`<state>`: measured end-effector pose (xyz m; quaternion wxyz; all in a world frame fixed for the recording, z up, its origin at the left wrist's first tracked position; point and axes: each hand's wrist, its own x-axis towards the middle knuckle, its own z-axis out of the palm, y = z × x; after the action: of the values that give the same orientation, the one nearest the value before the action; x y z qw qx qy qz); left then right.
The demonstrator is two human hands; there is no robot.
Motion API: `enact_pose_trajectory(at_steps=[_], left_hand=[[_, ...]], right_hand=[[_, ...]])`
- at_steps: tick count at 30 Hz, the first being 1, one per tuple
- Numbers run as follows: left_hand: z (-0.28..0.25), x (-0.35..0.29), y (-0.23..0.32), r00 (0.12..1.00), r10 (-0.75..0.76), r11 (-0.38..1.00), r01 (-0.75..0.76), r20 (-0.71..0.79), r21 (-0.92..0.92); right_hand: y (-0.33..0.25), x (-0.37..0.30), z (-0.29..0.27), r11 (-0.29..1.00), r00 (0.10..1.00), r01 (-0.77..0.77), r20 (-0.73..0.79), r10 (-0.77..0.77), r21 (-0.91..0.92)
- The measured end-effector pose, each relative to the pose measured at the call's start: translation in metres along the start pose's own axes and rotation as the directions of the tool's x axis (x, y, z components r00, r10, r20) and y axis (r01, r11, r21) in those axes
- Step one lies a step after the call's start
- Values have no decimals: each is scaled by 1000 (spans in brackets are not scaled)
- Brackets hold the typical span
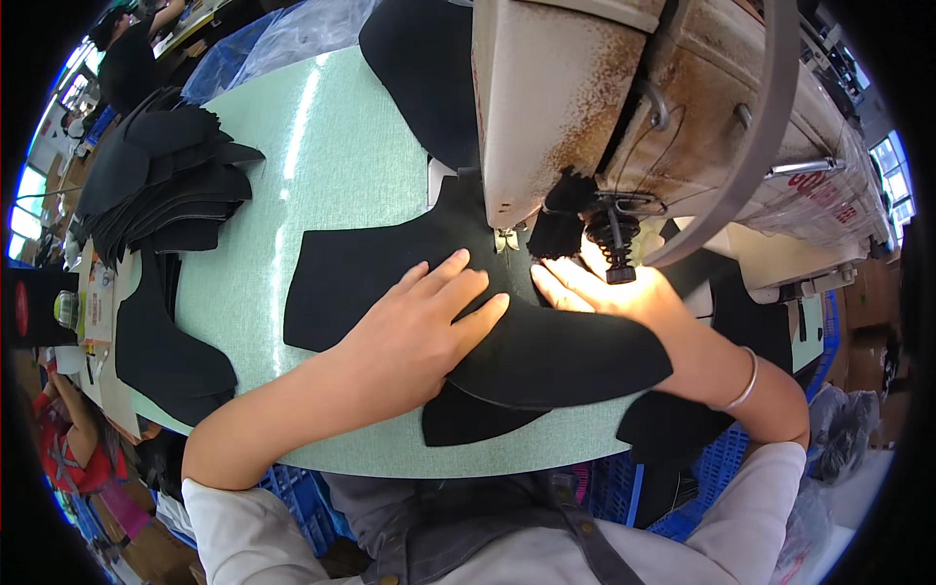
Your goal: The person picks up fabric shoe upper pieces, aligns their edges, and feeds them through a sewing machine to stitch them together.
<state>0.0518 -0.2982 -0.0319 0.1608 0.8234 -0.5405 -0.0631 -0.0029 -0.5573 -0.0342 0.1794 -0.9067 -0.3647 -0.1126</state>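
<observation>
A black fabric piece (pixel 565 356) with curved edges lies under the presser foot (pixel 506 239) of a worn, cream-coloured sewing machine (pixel 556 107). My left hand (pixel 424 317) rests flat on this piece, left of the foot, fingers stretched out. Close to the foot on its right, my right hand (pixel 604 288) lies on the same fabric with fingers extended, lit by the machine's lamp. The thread tension spring (pixel 612 239) and machine head partly cover it. Another black piece (pixel 478 417) shows beneath the front edge of the sewn one.
A tall stack of black cut pieces (pixel 166 175) sits at the table's left, with more black pieces (pixel 171 341) before it. Another black piece (pixel 419 78) lies behind the machine. Blue crates (pixel 712 478) stand below the pale green table (pixel 341 127). Other people work at the left.
</observation>
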Motion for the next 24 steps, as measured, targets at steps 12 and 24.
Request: enact_pose_trajectory(at_steps=[12,24], left_hand=[[-10,8,-30,995,19,987,-2,101,-161],[16,3,0,992,-12,998,20,-124,62]], right_hand=[[19,-1,10,997,996,-52,75,55,-53],[-10,3,6,966,998,-66,1,68,-250]])
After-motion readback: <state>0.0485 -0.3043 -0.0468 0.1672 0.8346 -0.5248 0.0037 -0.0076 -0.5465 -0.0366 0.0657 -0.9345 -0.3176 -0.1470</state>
